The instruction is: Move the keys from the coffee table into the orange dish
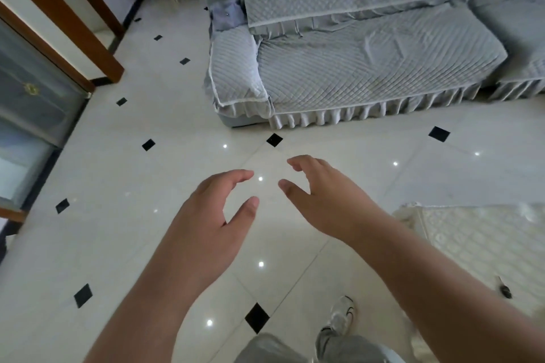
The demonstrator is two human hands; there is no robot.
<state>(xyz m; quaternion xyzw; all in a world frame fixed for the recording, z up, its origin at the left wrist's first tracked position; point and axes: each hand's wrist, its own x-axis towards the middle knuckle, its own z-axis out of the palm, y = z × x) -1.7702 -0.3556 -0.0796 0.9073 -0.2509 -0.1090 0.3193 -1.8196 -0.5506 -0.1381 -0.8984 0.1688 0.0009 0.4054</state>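
My left hand (212,212) and my right hand (321,197) are stretched out side by side over the glossy tiled floor, fingers apart and loosely curled, holding nothing. A table corner under a cream lace cloth (477,242) shows at the right edge. A small dark object (505,292), possibly the keys, lies on that cloth, too small to tell. No orange dish is in view.
A grey quilted sofa (368,62) fills the upper right. Wooden door frames (73,26) and a glass-fronted cabinet (26,115) line the left. White floor tiles with black diamond insets (256,318) lie between. My grey trousers and a white shoe (342,317) show at the bottom.
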